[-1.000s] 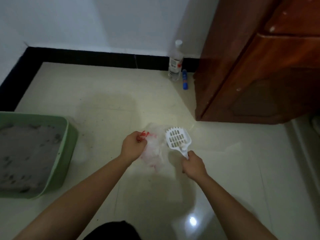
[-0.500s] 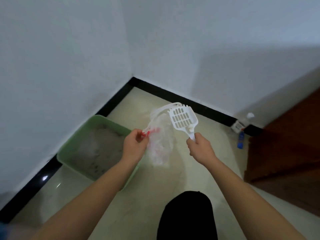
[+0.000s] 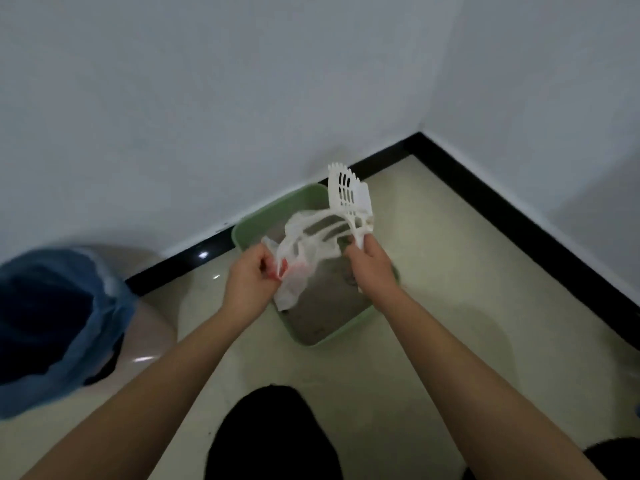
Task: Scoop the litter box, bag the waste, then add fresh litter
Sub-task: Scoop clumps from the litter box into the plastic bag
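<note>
Head view, start with the hands: what does the left hand point(image 3: 251, 277) have?

— Its fingers are curled tight, pinching one edge of a thin translucent plastic bag point(image 3: 298, 271) that carries red print near the pinch. The bag hangs crumpled beside the hand, above the litter box point(image 3: 263, 216).

And the right hand point(image 3: 372, 263)?

— It grips the handle of the white litter scoop point(image 3: 348, 195), fist closed round it. The scoop stands nearly upright, slotted head up and toothed edge topmost, over the far right corner of the box.

How do bag and scoop relate?

— The bag's white handle loops stretch taut from the crumpled body across to the scoop's neck, just above the right hand. Whether they are hooked round the scoop or held by the fingers too, I cannot tell.

Where does the litter box sit?

— On the cream tiled floor point(image 3: 467, 306), directly below both hands, its far end close to the black baseboard point(image 3: 187, 263) at the foot of the white wall point(image 3: 207, 98). It is pale green, with grey litter point(image 3: 318, 313) inside. A few darker marks show in the litter near the right hand, too blurred to name.

Anything else around?

— A beige bin point(image 3: 152, 327) with a blue liner point(image 3: 69, 306) stands at the left, beside the same wall and apart from the box. A dark-clothed knee point(image 3: 273, 434) fills the bottom middle, between the two bare forearms
</note>
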### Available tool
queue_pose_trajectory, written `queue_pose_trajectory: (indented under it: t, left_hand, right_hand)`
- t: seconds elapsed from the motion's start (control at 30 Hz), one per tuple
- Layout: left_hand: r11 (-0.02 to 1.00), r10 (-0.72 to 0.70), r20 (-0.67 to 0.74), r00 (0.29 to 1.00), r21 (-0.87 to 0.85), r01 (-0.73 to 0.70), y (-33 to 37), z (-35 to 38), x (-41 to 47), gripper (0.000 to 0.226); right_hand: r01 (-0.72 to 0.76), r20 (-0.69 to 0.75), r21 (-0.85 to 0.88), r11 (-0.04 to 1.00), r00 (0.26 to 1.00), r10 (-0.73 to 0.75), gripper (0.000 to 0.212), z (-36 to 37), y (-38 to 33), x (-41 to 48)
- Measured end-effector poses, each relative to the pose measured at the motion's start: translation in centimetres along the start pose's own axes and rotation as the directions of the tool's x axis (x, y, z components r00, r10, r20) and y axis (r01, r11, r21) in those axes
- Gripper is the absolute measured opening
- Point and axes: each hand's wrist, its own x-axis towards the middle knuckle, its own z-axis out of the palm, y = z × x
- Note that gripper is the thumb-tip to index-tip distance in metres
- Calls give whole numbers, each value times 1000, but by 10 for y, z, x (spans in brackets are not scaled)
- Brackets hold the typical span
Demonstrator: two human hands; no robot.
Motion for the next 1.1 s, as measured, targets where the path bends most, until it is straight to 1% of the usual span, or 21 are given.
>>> queue_pose_trajectory:
  t: [0.07, 0.13, 0.2, 0.27, 0.37, 0.4, 0.43, 0.47, 0.5, 0.53, 0.57, 0.63, 0.67, 0.7, 0.77, 0.8, 0.83, 0.9, 1.0, 1.07, 1.1]
  left_hand:
    - [985, 38, -1, 999, 170, -37, -32, -18, -14, 34]
    - [944, 45, 3, 999, 326, -44, -61, -35, -34, 35]
    - [888, 72, 0, 997, 456, -64, -86, -47, -56, 40]
    - [840, 66, -24, 998, 540, -43, -107, -55, -75, 40]
    - [768, 34, 2, 999, 640, -27, -140, -60, -97, 42]
    - [752, -24, 27, 999, 660, 0, -151, -58, -103, 51]
    - [754, -120, 59, 991, 655, 53, -163, -55, -109, 66]
    - [768, -263, 94, 960, 623, 150, -171, -51, -116, 87]
    - [783, -396, 108, 912, 558, 274, -173, -46, -122, 104]
    - [783, -478, 86, 874, 492, 380, -173, -38, -126, 114]
    - [793, -508, 49, 860, 415, 445, -173, -28, -128, 118]
    - [818, -514, -28, 857, 283, 500, -170, -11, -126, 110]
    - [829, -506, -46, 862, 250, 500, -170, -4, -124, 98]
    - [851, -474, -45, 879, 231, 471, -176, 4, -123, 77]
    - [889, -383, -85, 920, 239, 392, -185, 13, -117, 18]
    - [889, -359, -142, 922, 249, 385, -191, 15, -115, 5]
    - [883, -362, -227, 904, 228, 410, -200, 17, -115, 8]
    - [846, -440, -379, 814, 130, 517, -213, 11, -122, 10]
    - [762, -583, -533, 613, -96, 641, -228, -1, -144, 14]
    - [698, -675, -574, 465, -292, 654, -237, -4, -157, 12]
    - [684, -693, -580, 428, -342, 644, -241, -3, -162, 12]
  right_hand:
    - [-34, 139, 116, 993, 990, 18, 19, 33, 6, 9]
    - [-76, 271, 167, 983, 962, 29, 27, 65, 16, 14]
    - [-58, 348, 102, 993, 937, 19, 24, 95, 29, 14]
    - [-6, 371, 12, 1000, 929, 1, 7, 119, 45, 9]
    - [54, 418, -86, 995, 908, -13, 9, 146, 75, 7]
    - [83, 438, -129, 988, 899, -19, 10, 151, 84, 6]
    - [124, 457, -173, 977, 889, -32, 10, 154, 93, 5]
    - [187, 476, -226, 956, 877, -59, 12, 155, 101, 4]
    - [257, 496, -284, 924, 864, -88, 16, 154, 108, 4]
    - [319, 522, -342, 884, 846, -104, 18, 151, 113, 2]
    - [369, 550, -388, 845, 828, -109, 18, 145, 118, 0]
    - [426, 591, -432, 795, 799, -107, 17, 137, 129, -5]
    - [434, 596, -446, 783, 796, -101, 20, 133, 134, -8]
    - [425, 591, -445, 788, 801, -97, 22, 131, 140, -11]
    - [429, 538, -435, 792, 829, -154, 25, 129, 155, -17]
    - [451, 498, -449, 772, 843, -203, 29, 128, 162, -21]
    - [481, 468, -471, 739, 847, -253, 33, 128, 169, -24]
    - [526, 463, -498, 690, 833, -302, 36, 126, 181, -31]
    - [539, 522, -528, 656, 815, -250, 38, 127, 202, -43]
    - [556, 545, -569, 606, 807, -228, 38, 129, 218, -50]
    - [545, 541, -584, 601, 814, -212, 38, 129, 226, -52]
